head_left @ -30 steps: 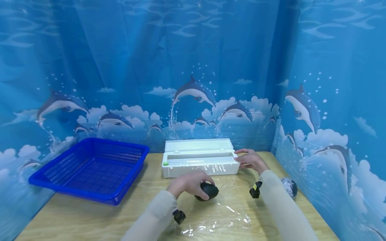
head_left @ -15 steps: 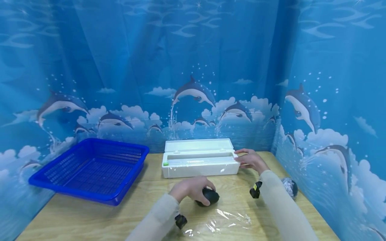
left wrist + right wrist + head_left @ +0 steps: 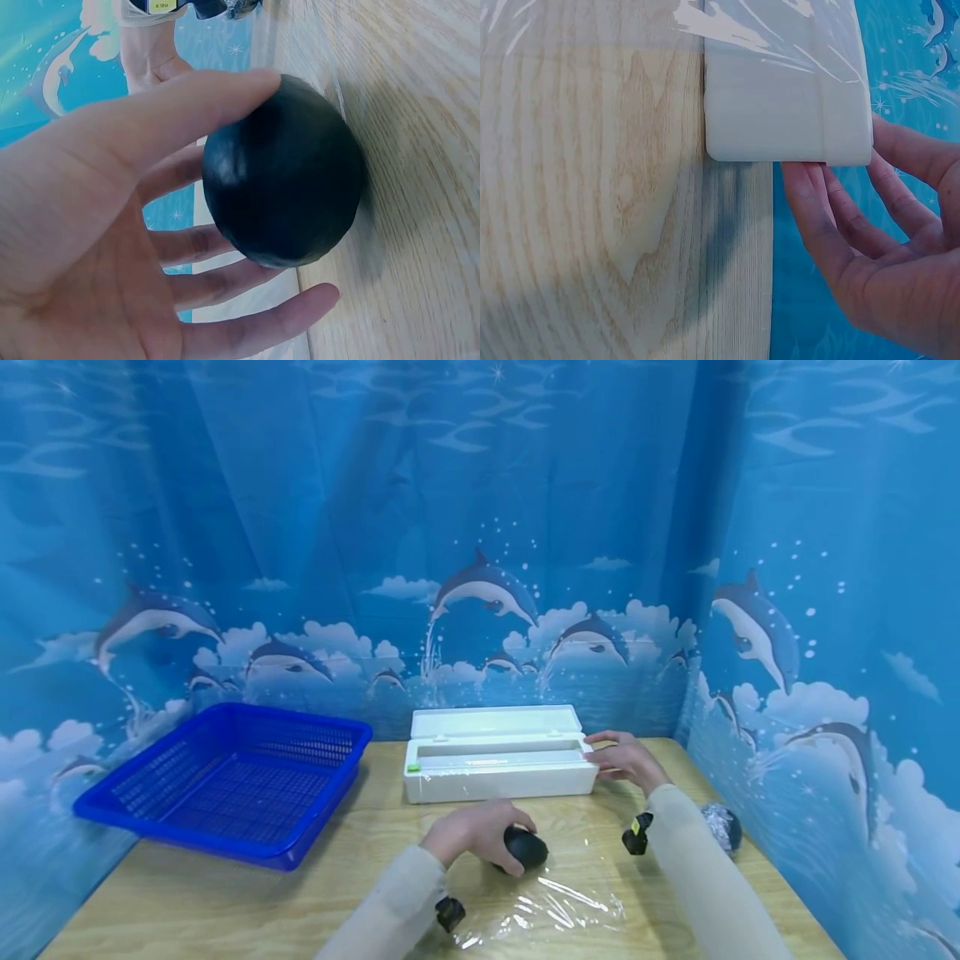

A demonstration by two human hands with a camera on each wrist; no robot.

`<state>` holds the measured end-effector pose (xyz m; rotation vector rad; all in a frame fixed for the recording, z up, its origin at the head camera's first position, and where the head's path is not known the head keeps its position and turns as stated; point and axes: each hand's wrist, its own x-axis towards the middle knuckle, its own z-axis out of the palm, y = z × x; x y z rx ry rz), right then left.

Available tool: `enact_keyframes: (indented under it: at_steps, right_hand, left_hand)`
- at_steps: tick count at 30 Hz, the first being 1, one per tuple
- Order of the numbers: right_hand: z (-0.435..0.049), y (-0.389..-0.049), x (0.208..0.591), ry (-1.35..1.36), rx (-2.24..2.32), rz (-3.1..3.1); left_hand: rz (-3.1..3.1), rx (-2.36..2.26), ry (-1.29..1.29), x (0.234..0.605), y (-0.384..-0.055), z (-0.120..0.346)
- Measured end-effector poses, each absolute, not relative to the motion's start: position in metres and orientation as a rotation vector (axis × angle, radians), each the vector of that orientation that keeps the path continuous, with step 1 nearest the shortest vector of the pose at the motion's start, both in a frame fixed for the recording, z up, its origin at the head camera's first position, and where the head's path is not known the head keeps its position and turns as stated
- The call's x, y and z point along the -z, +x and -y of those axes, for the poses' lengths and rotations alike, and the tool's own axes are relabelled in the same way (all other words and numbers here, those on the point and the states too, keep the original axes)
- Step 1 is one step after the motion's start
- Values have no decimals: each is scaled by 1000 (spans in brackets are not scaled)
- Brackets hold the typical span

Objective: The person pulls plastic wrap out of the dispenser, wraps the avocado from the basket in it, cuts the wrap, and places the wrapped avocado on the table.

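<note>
The smooth black rounded object point(image 3: 529, 850) is down at the pale wood-grain table point(image 3: 217, 910), near the clear plastic film point(image 3: 566, 903), clamped between thumb and fingers of the left hand point(image 3: 480, 831). The right hand point(image 3: 628, 759), with fingers apart, touches the right end of the long white box point(image 3: 502, 785). The blue plastic mesh basket point(image 3: 281, 853) stands farther left
</note>
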<state>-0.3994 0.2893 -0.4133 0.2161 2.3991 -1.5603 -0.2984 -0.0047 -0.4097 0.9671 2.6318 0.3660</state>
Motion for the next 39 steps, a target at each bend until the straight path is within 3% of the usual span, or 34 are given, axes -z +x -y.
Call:
enact_keyframes:
  at_steps: [25,39]
  right_hand:
    - [-289,-398,414,202,1574,-2392]
    - [-280,-390,418,125,1482,-2594]
  left_hand:
    - [-2680,-407,926,412,-296,8]
    - [-2661,-643,910,398,-286,45]
